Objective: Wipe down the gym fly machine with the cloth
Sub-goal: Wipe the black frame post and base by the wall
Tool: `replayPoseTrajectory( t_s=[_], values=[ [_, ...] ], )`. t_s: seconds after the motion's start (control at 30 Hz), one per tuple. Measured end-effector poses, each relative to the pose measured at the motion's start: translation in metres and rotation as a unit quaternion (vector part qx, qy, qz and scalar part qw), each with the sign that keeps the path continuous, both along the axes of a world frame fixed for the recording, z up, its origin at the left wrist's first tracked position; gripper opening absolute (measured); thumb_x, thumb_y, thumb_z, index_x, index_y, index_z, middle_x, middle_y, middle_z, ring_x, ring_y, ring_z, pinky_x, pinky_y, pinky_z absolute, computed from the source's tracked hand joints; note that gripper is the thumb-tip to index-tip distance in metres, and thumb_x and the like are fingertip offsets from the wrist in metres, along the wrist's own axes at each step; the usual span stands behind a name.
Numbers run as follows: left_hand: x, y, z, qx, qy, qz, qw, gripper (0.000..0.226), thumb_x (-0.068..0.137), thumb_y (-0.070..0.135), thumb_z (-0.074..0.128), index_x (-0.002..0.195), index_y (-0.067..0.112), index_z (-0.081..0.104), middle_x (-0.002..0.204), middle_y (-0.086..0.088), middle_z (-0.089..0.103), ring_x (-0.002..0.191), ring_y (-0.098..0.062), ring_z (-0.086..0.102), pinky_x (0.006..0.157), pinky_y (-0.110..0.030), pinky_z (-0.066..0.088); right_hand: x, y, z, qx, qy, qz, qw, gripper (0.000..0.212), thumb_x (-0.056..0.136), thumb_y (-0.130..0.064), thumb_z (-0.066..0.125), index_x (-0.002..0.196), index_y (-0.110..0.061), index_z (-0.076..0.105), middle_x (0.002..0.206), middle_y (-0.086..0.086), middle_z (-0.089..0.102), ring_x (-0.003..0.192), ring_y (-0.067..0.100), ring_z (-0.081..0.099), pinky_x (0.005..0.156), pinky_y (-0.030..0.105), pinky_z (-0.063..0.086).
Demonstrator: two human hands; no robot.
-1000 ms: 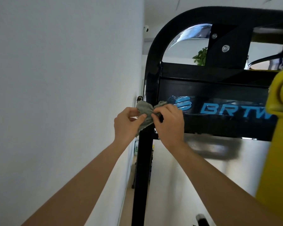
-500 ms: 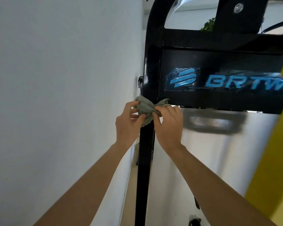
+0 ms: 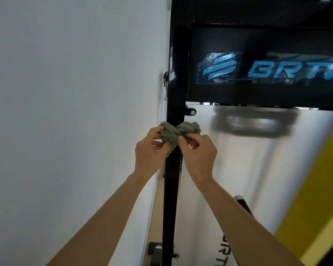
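A crumpled grey-green cloth [image 3: 173,132] is wrapped round the black upright post [image 3: 171,198] of the fly machine, just below the black panel [image 3: 258,93] with blue lettering. My left hand [image 3: 150,152] pinches the cloth's left end beside the post. My right hand [image 3: 198,152] pinches its right end on the other side. Both forearms reach up from the bottom of the frame.
A white wall [image 3: 65,112] stands close on the left of the post. A shiny silver shroud [image 3: 248,169] fills the space right of the post. A yellow machine part [image 3: 319,198] slants along the right edge. A black handle end [image 3: 242,204] shows low right.
Both hands have slid the cloth down the post, from level with the lettered panel to below its bottom edge. The view has tilted down with them.
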State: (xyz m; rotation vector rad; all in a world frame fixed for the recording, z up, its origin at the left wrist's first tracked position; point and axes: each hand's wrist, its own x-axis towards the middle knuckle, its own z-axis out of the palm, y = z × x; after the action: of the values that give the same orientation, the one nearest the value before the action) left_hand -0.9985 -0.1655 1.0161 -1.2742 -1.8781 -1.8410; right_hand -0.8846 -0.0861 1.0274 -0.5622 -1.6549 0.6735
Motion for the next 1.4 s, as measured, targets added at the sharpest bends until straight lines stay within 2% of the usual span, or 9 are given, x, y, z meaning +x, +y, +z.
replayPoseTrajectory(
  t_s=[0.2, 0.37, 0.43, 0.57, 0.73, 0.87, 1.07, 1.27, 1.4],
  values=[
    [0.008, 0.004, 0.003, 0.034, -0.043, 0.034, 0.998, 0.035, 0.087, 0.021, 0.078, 0.121, 0.018, 0.069, 0.115, 0.004, 0.058, 0.094, -0.012, 0.066, 0.071, -0.012, 0.055, -0.001, 0.002, 0.004, -0.03, 0.051, 0.055, 0.997, 0.036, 0.083, -0.009, 0.08, 0.117, -0.011, 0.069, 0.099, 0.001, 0.068, 0.086, 0.013, 0.065, 0.074, 0.021, 0.057],
    [0.008, 0.012, 0.017, 0.056, -0.074, 0.035, 0.995, 0.034, 0.088, 0.022, 0.078, 0.12, 0.02, 0.068, 0.117, 0.005, 0.056, 0.097, -0.01, 0.065, 0.072, -0.005, 0.05, -0.012, -0.001, 0.003, -0.006, 0.083, 0.052, 0.995, 0.045, 0.083, -0.012, 0.081, 0.126, -0.01, 0.065, 0.106, 0.002, 0.06, 0.09, 0.009, 0.065, 0.072, 0.014, 0.056],
    [0.008, 0.013, 0.016, 0.051, -0.075, 0.018, 0.996, 0.033, 0.089, 0.019, 0.076, 0.12, 0.023, 0.066, 0.113, 0.01, 0.064, 0.097, -0.006, 0.066, 0.074, -0.006, 0.049, -0.015, 0.0, 0.001, 0.008, 0.075, 0.031, 0.997, 0.039, 0.085, -0.011, 0.08, 0.122, -0.01, 0.067, 0.106, 0.002, 0.061, 0.088, 0.01, 0.065, 0.072, 0.015, 0.057],
    [0.007, 0.012, 0.0, 0.033, -0.084, 0.013, 0.996, 0.036, 0.091, 0.018, 0.073, 0.125, 0.027, 0.063, 0.105, 0.022, 0.067, 0.089, 0.008, 0.066, 0.072, -0.005, 0.049, -0.017, -0.001, -0.015, 0.017, 0.026, 0.01, 0.999, 0.024, 0.088, -0.013, 0.076, 0.112, -0.009, 0.072, 0.1, 0.002, 0.065, 0.082, 0.012, 0.065, 0.076, 0.031, 0.059],
    [0.005, 0.007, -0.031, -0.018, -0.091, 0.008, 0.996, 0.042, 0.094, 0.019, 0.07, 0.135, 0.026, 0.063, 0.108, 0.011, 0.072, 0.087, 0.002, 0.069, 0.077, -0.011, 0.054, -0.016, -0.006, -0.043, -0.018, 0.004, 0.002, 1.0, 0.019, 0.089, -0.026, 0.075, 0.105, -0.016, 0.073, 0.089, -0.005, 0.069, 0.077, 0.008, 0.064, 0.075, 0.023, 0.054],
    [0.003, 0.003, -0.056, -0.046, -0.105, -0.008, 0.993, 0.042, 0.096, 0.017, 0.068, 0.137, 0.021, 0.062, 0.113, 0.006, 0.071, 0.088, 0.004, 0.068, 0.074, -0.007, 0.051, -0.015, -0.008, -0.065, -0.058, 0.006, 0.021, 0.998, 0.02, 0.091, -0.031, 0.074, 0.106, -0.019, 0.074, 0.09, -0.008, 0.073, 0.08, 0.005, 0.068, 0.078, 0.02, 0.056],
    [-0.002, -0.002, -0.091, -0.084, -0.136, -0.035, 0.987, 0.043, 0.096, 0.016, 0.067, 0.139, 0.019, 0.062, 0.118, 0.001, 0.072, 0.098, -0.012, 0.071, 0.081, -0.013, 0.054, -0.016, -0.005, -0.102, -0.088, -0.005, 0.001, 0.996, 0.01, 0.088, -0.027, 0.077, 0.091, -0.019, 0.074, 0.079, -0.01, 0.07, 0.073, 0.003, 0.065, 0.067, 0.007, 0.046],
    [-0.004, -0.004, -0.135, -0.115, -0.165, -0.036, 0.979, 0.033, 0.093, 0.012, 0.071, 0.126, 0.012, 0.069, 0.119, -0.001, 0.072, 0.093, -0.005, 0.07, 0.08, -0.011, 0.052, -0.015, 0.0, -0.154, -0.101, -0.051, -0.029, 0.993, 0.014, 0.088, -0.022, 0.077, 0.079, -0.013, 0.072, 0.069, -0.005, 0.066, 0.063, 0.01, 0.059, 0.061, 0.01, 0.042],
    [-0.003, -0.007, -0.174, -0.15, -0.182, -0.034, 0.971, 0.027, 0.093, 0.013, 0.07, 0.12, 0.009, 0.071, 0.112, 0.0, 0.073, 0.09, -0.001, 0.069, 0.079, -0.012, 0.053, -0.014, -0.002, -0.191, -0.121, -0.073, -0.042, 0.989, 0.013, 0.086, -0.019, 0.079, 0.077, -0.012, 0.072, 0.067, -0.005, 0.065, 0.059, 0.005, 0.054, 0.06, 0.006, 0.038]
  ],
)
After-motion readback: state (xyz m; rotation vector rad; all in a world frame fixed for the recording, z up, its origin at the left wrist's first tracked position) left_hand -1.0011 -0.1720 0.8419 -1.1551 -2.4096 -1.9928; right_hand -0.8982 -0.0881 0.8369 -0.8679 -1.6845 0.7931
